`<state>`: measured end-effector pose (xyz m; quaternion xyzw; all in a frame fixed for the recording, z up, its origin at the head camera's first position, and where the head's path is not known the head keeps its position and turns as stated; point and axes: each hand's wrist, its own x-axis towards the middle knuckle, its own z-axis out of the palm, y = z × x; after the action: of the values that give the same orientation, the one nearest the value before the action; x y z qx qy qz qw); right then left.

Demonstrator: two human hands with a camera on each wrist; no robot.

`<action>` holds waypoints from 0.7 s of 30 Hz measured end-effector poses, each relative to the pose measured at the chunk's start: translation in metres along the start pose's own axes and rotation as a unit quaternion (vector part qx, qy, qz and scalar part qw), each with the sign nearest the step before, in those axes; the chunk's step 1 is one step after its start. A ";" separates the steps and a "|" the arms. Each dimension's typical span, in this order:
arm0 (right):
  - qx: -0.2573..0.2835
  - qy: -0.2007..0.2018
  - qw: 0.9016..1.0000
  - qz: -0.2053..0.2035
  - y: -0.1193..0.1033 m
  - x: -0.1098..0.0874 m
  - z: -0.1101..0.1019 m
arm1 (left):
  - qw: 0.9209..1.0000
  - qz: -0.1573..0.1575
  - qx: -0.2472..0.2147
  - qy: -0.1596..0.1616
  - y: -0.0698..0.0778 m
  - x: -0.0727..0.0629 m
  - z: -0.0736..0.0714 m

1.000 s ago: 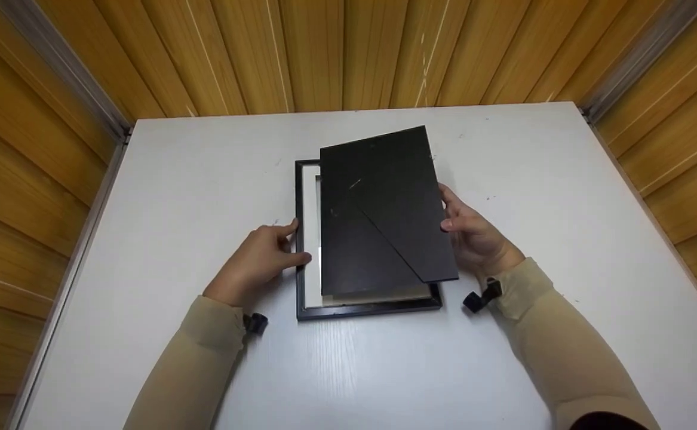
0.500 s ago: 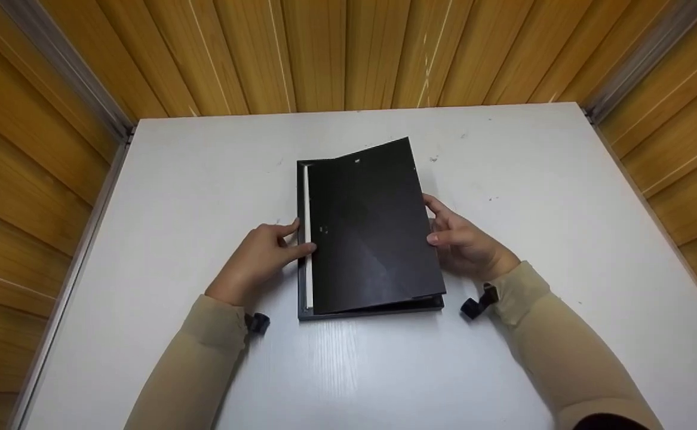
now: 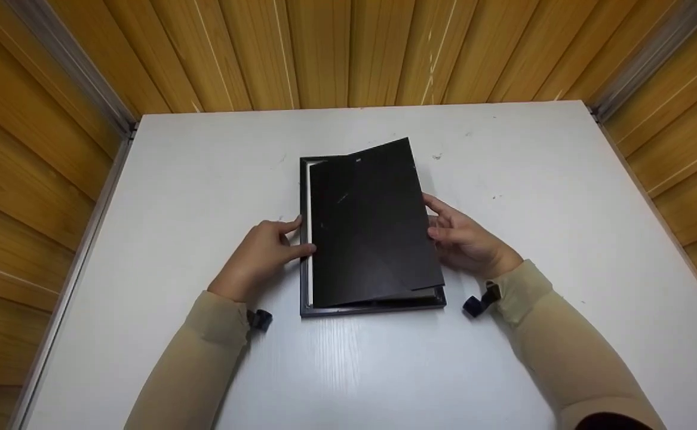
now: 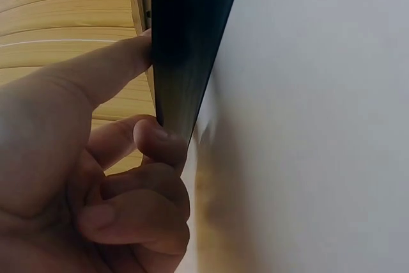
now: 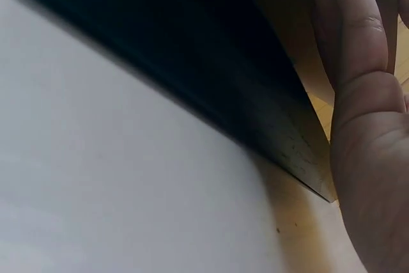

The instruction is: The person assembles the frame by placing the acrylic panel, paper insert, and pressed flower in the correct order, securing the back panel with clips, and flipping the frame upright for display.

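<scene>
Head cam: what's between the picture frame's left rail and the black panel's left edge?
A thin white strip, crossed by the thumb of the left hand. Head view shows it.

The left sleeve (image 3: 178, 364) and right sleeve (image 3: 581, 352) are long, plain and khaki, with creased cuffs (image 3: 214, 316) at the wrists. A small black left unit (image 3: 260, 321) projects beside its cuff; the matching right unit (image 3: 475, 306) (its short black mount (image 3: 492, 292) shows more clearly) has a blunt, rounded end.
</scene>
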<state>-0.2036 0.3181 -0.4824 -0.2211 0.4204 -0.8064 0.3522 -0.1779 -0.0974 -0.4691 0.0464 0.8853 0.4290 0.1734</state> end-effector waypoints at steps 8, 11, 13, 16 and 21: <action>-0.029 0.028 0.999 0.012 -0.002 0.000 0.002 | 1.000 0.001 0.021 -0.007 0.003 -0.002 -0.003; -0.061 0.051 0.997 0.024 -0.003 0.001 0.004 | 1.000 0.000 0.029 -0.007 0.003 -0.002 -0.004; -0.092 0.077 0.992 0.032 -0.005 0.001 0.004 | 1.000 -0.001 0.026 -0.009 0.003 -0.001 -0.004; -0.161 0.122 0.978 0.045 -0.008 0.001 0.003 | 1.000 -0.005 0.021 -0.006 0.003 -0.001 -0.004; -0.305 0.157 0.937 0.056 -0.014 0.002 0.001 | 1.000 -0.010 0.015 -0.003 0.003 -0.002 -0.003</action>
<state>-0.2101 0.3217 -0.4699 -0.1646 0.7081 -0.6426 0.2420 -0.1774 -0.0988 -0.4644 0.0417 0.8913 0.4142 0.1797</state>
